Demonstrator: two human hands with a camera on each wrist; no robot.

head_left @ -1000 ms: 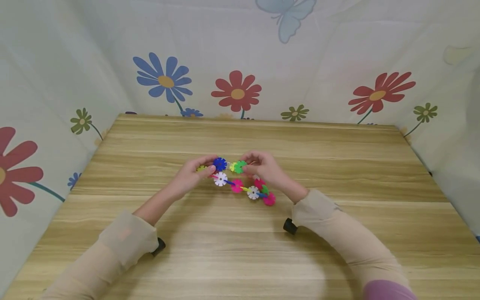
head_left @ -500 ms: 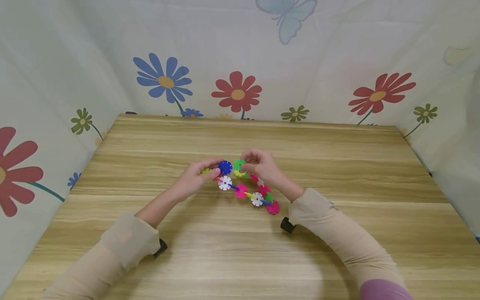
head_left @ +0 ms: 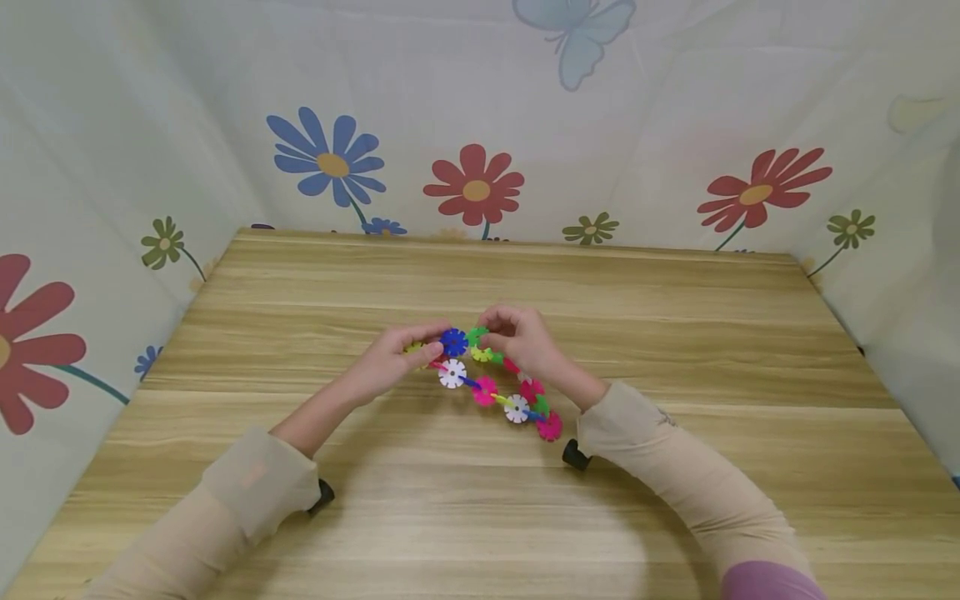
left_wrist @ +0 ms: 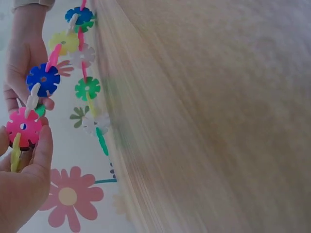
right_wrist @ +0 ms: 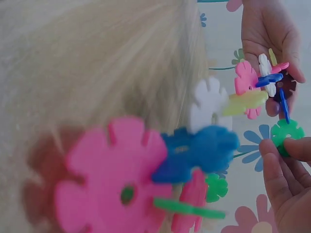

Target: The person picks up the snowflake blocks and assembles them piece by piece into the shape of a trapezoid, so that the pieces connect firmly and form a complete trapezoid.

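A chain of notched plastic snowflake discs hangs in a loop between my hands above the table. At its left end my left hand (head_left: 386, 358) pinches the chain, its thumb by a blue disc (head_left: 453, 342). My right hand (head_left: 528, 342) pinches a green disc (right_wrist: 287, 132) between thumb and fingertips. In the right wrist view the thin edge of the blue disc (right_wrist: 285, 106) meets the green one. Below hang a white disc (head_left: 452, 374) and a pink disc (head_left: 550, 426) at the loop's low right end. The left fingertips are partly hidden behind discs.
The wood-grain table (head_left: 450, 517) runs beneath both forearms. A pale curtain (head_left: 420, 75) printed with flowers stands behind it and along both sides. Black wrist cameras sit under the left cuff (head_left: 258, 475) and the right cuff (head_left: 622, 421).
The blue disc has moved right and slightly nearer me, closing the gap to the green disc. The hanging part of the chain has shifted right and toward me.
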